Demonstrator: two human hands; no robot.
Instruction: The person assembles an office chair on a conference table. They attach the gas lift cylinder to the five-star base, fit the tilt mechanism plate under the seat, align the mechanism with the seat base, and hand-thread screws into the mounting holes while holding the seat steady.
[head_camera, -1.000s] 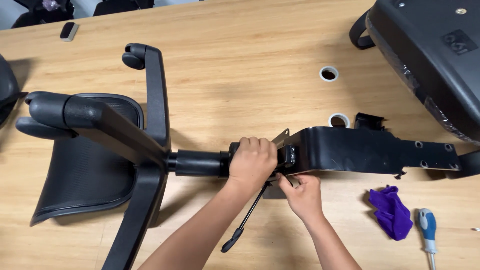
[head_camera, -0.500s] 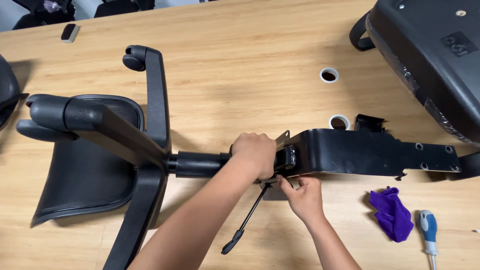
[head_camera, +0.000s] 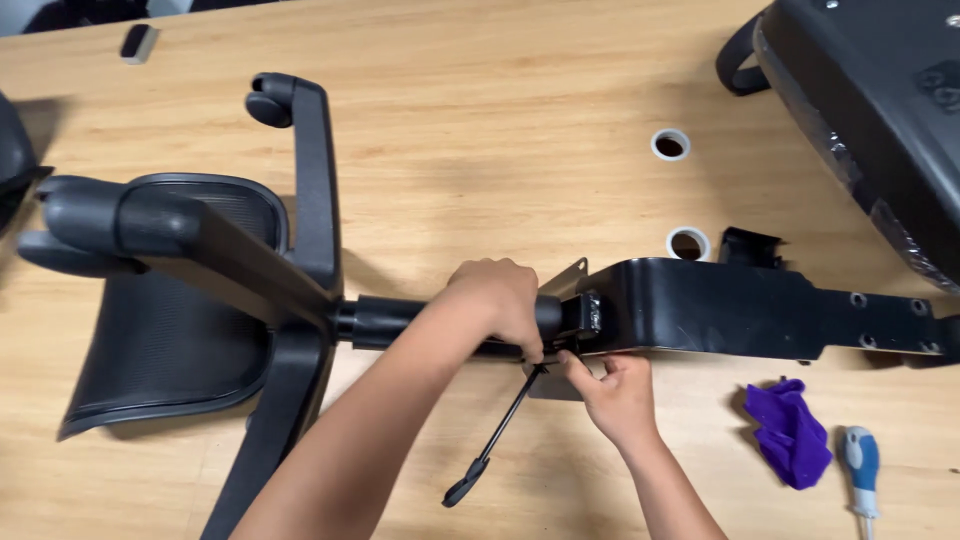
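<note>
Head view, compared with the frames half a second and a second back: the left hand (head_camera: 500, 300) remains clenched over the black gas cylinder (head_camera: 390, 322), just where it enters the seat plate (head_camera: 740, 310); its grip has shifted slightly toward the plate and the forearm now lies lower across the picture. The right hand (head_camera: 620, 390) remains below the joint, fingertips pinched on the upper end of the thin black lever (head_camera: 498, 428) where it meets the plate's underside; the lever's knobbed end rests on the worktop (head_camera: 500, 130), pointing down-left; its angle appears unchanged. The chair base (head_camera: 300, 180), with one caster uppermost, and the mesh piece (head_camera: 160, 350) lie at left, not moved. Judgement: the work remains at the cylinder-to-plate joint; the small shift suggests adjusting or seating the lever, not a completed step.

Same view, surroundings: a purple cloth (head_camera: 790, 440) and a blue-handled screwdriver (head_camera: 862, 475) lie at lower right, apart from both hands; a black seat cushion (head_camera: 880, 110) sits at upper right; two grommet holes (head_camera: 670, 145) lie beyond the plate.
</note>
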